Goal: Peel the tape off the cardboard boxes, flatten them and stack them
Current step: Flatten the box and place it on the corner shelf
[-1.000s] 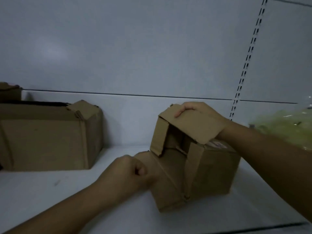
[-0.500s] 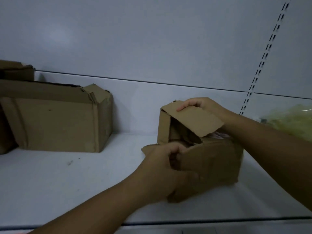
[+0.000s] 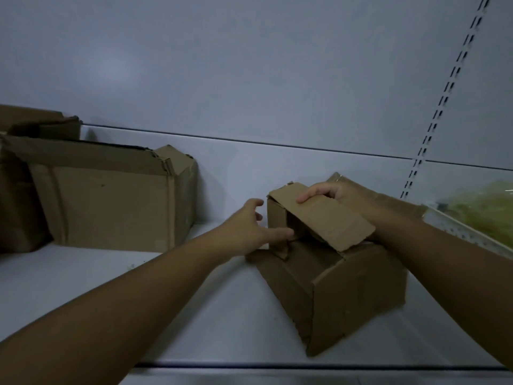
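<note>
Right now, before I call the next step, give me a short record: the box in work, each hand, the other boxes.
box in work: small cardboard box, on white shelf, not yet flattened, top flap raised
right hand: grips the top flap near its far edge
left hand: fingers spread, thumb touching the side flap
other boxes: large box at left, upright; another box behind it
tape: none visible

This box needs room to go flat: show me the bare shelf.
Bare shelf lies between the big box and the small box, and along the front edge. Right of the small box, the tray crowds it.
</note>
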`<state>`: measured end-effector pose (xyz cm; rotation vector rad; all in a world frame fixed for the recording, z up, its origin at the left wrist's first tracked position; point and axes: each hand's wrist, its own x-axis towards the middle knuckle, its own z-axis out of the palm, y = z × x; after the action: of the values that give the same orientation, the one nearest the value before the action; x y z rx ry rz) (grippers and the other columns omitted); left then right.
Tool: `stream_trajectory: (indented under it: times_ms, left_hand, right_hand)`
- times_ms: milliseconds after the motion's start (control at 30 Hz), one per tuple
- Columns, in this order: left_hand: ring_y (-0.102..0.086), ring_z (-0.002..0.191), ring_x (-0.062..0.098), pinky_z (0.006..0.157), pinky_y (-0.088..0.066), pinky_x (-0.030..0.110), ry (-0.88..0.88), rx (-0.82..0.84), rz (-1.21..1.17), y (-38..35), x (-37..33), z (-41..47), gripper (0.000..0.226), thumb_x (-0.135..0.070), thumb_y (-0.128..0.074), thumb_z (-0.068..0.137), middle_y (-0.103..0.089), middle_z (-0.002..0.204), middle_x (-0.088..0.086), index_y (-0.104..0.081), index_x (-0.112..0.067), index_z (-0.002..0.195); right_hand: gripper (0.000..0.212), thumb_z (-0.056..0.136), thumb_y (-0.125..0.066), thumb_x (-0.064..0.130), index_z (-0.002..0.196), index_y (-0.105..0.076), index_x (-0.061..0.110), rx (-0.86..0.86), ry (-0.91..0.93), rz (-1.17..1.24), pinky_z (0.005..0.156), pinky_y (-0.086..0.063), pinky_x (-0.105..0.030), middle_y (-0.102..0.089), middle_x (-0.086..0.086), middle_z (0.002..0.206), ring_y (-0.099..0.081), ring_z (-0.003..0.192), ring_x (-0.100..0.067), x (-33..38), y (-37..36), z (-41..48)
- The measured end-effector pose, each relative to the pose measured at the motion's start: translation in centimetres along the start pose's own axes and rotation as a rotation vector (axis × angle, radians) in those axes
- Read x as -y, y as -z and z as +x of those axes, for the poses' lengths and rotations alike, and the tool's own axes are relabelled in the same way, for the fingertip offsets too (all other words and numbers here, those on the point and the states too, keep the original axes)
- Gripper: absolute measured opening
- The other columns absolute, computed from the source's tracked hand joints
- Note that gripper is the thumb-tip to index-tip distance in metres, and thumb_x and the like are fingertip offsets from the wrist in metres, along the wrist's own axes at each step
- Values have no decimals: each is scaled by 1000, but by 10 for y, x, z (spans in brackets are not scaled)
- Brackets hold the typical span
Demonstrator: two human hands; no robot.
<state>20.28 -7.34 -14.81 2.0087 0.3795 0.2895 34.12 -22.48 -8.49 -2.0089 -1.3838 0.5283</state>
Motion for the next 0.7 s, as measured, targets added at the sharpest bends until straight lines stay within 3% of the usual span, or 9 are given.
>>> stream_trajectory:
  times_ms: [67,133,233,300,400,500,567,633,700]
  left_hand:
    - [-59,98,14,68,-48,23,7,64,-1,-10,-5,14,97,-46,-79,65,-51,122,-6,-20,-31,141]
    - [-65,86,19,65,-58,35,-7,55,-83,-18,-6,23,79,-24,-73,74,-58,106,2,-24,-29,137]
    - [-64,85,25,63,-58,37,28,25,-140,-9,-2,22,55,-7,-51,81,-61,98,7,-39,-31,128]
    - [-64,85,26,65,-57,36,53,53,-217,4,9,16,53,0,-43,80,-68,101,8,-53,-35,120]
    - [-69,81,22,56,-56,30,132,91,-401,23,24,2,49,3,-43,80,-74,98,7,-66,-26,112]
    - [-70,66,20,43,-56,29,286,38,-573,36,28,-8,32,1,-43,88,-73,82,11,-65,-6,109]
    - [-67,75,24,55,-57,32,278,-156,-511,42,29,-8,31,1,-45,91,-68,89,15,-56,-1,120]
    - [-57,106,27,85,-50,34,168,-414,-247,46,29,-9,43,1,-49,90,-58,121,14,-47,-8,132]
    - [-53,113,17,88,-42,23,-59,-458,25,41,19,-16,42,-3,-51,89,-51,134,8,-52,-16,129]
  right_hand:
    - [34,88,-48,-9,120,-50,3,-60,1,14,72,-45,-8,-50,-20,123,-52,94,-16,-3,-2,-3]
    - [28,90,-50,-5,108,-61,13,-186,-2,72,71,-47,-8,-57,-5,109,-55,95,-16,-2,-9,-9]
    - [47,91,-54,5,129,-40,30,-231,99,-132,84,-35,-1,-42,3,131,-45,113,-8,3,-12,-25]
    - [66,89,-60,22,140,-23,42,-250,92,-285,81,-37,-5,-37,12,136,-42,115,-2,5,-15,-42]
    - [52,84,-45,60,133,-35,47,-315,56,-578,77,-32,-13,-46,17,134,-43,106,-1,-1,-27,-62]
    - [57,84,-33,69,134,-39,42,-57,-39,-681,101,-29,-28,-38,13,146,-36,126,-9,-18,-52,-59]
    - [62,87,-29,66,143,-22,39,117,-89,-727,114,-10,-34,-16,11,156,-15,141,-10,-33,-74,-51]
    - [65,90,-26,63,147,-11,36,92,-58,-696,114,-3,-33,-4,8,158,-3,143,-9,-43,-90,-46]
    - [63,91,-25,61,146,-10,36,26,-16,-657,114,0,-30,-2,8,158,0,143,-8,-50,-95,-46]
